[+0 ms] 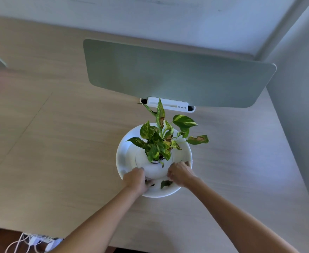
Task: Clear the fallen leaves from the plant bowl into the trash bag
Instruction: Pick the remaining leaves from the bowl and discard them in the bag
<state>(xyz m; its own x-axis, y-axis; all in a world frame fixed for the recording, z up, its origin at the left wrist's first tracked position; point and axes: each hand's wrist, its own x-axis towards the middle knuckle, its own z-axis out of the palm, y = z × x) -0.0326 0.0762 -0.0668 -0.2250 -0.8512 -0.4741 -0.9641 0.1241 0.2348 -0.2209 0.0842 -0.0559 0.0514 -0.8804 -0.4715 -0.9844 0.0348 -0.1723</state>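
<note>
Right now both hands are down in the white plant bowl (127,157) on the wooden desk (58,143), either side of the white pot (150,167) holding the pothos (161,139); the left hand (136,179) is curled at the near-left of the pot, fingers bent inward over some small dark bits, though whether it actually pinches anything I cannot tell; the right hand (180,173) is likewise curled at the near-right, knuckles up, its fingertips hidden, so its grip is unclear too. One fallen leaf (165,183) lies flat on the bowl's near floor, between the two hands and just beside the right one; its long axis seems to run roughly left to right, tip toward the left hand. The right hand looks nearer, so I would judge it the likelier to take the leaf, reaching inward and toward the person. No trash bag is in view; a green divider panel (177,75) stands behind the plant.
</note>
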